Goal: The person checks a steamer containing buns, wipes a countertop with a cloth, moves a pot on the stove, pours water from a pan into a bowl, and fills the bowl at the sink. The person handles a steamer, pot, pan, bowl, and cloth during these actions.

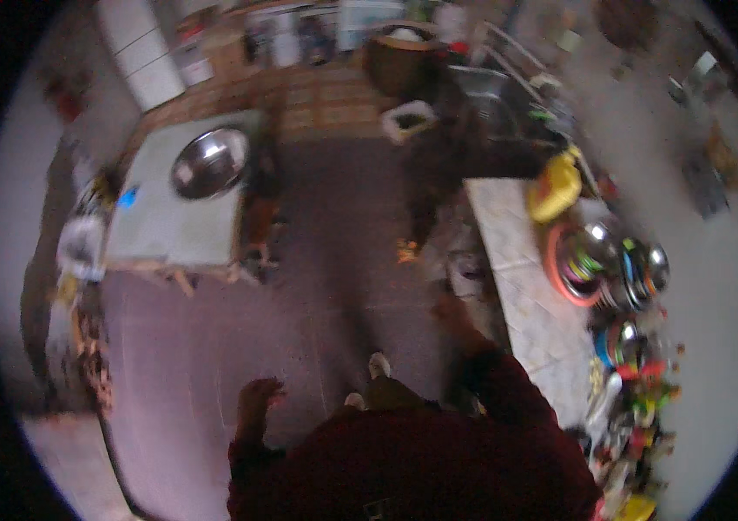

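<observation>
My left hand [259, 393] hangs at my side above the floor, its fingers slightly curled, with nothing seen in it. My right hand [452, 314] reaches forward beside the tiled counter [506, 241]; it is blurred and dark, and whether it holds anything cannot be told. Ahead on the left, a shiny metal basin [211, 163] rests on a pale-topped table [167, 228], with a small blue item [127, 197] near the table's left edge.
Along the right counter stand a yellow container [555, 185], a pink-rimmed basin [558, 280], stacked metal bowls [603, 244] and several bottles. A metal sink [489, 98] lies at the back right, beside a large dark pot [401, 65]. A white square container [408, 120] sits before the pot.
</observation>
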A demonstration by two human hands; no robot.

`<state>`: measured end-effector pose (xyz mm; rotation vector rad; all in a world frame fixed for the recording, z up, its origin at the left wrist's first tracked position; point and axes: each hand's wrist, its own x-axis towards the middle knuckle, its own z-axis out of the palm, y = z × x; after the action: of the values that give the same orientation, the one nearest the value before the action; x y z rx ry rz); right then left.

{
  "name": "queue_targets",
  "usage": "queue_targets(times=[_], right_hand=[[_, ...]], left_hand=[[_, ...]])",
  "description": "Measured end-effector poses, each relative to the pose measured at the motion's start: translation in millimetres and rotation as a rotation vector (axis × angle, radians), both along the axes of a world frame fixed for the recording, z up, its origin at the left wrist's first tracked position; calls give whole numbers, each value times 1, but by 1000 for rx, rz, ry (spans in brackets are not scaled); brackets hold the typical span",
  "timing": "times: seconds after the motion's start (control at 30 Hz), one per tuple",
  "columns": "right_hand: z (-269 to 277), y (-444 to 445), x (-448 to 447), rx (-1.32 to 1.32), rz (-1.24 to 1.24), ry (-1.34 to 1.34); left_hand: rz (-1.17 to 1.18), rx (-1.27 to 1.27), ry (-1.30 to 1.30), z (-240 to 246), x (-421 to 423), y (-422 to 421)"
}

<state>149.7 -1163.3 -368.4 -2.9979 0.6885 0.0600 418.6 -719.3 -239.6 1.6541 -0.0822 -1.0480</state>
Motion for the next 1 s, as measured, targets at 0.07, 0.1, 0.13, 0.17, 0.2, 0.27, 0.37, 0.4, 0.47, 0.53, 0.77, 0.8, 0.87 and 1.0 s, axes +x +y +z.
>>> queue_targets(times=[0.07, 0.1, 0.13, 0.17, 0.2, 0.27, 0.37, 0.4, 0.47, 0.53, 0.77, 0.8, 0.87, 1.0], right_hand=[[-9, 0, 17, 502, -11, -436], [-11, 4, 32, 392, 20, -402], [-12, 8, 41, 242, 106, -375], [-10, 13, 47, 256, 105, -332], [-5, 16, 52, 272, 101, -360], [10, 32, 40, 268, -41, -253], [39, 62, -7, 605, -474, -266], [48, 79, -29, 606, -582, -319], [65, 122, -85, 584, -791, -446], [72, 177, -131, 584, -1074, -499], [87, 420, -206, 527, -1894, -701], [90, 449, -211, 575, -2004, -720], [100, 511, -203, 487, -2215, -899], [122, 613, -193, 376, -2459, -1019]], left_hand=[[-19, 13, -57, 7, 1, -13], [25, -27, -40, 7, 0, -23], [62, -63, -17, 6, -1, -34], [-70, -17, -100, 5, 2, -42], [-202, 17, -188, 3, 5, -52], [-278, 57, -143, -5, 18, -75], [-271, 22, 211, -18, 53, -115], [-364, -57, 321, -22, 67, -133], [-554, -62, 348, -27, 88, -171], [-744, 98, 141, -35, 89, -216], [-1342, 137, -27, -27, -38, -326], [-1412, 102, -22, -23, -70, -328], [-1541, 61, 0, -14, -134, -318], [-1862, 9, 105, 8, -242, -274]])
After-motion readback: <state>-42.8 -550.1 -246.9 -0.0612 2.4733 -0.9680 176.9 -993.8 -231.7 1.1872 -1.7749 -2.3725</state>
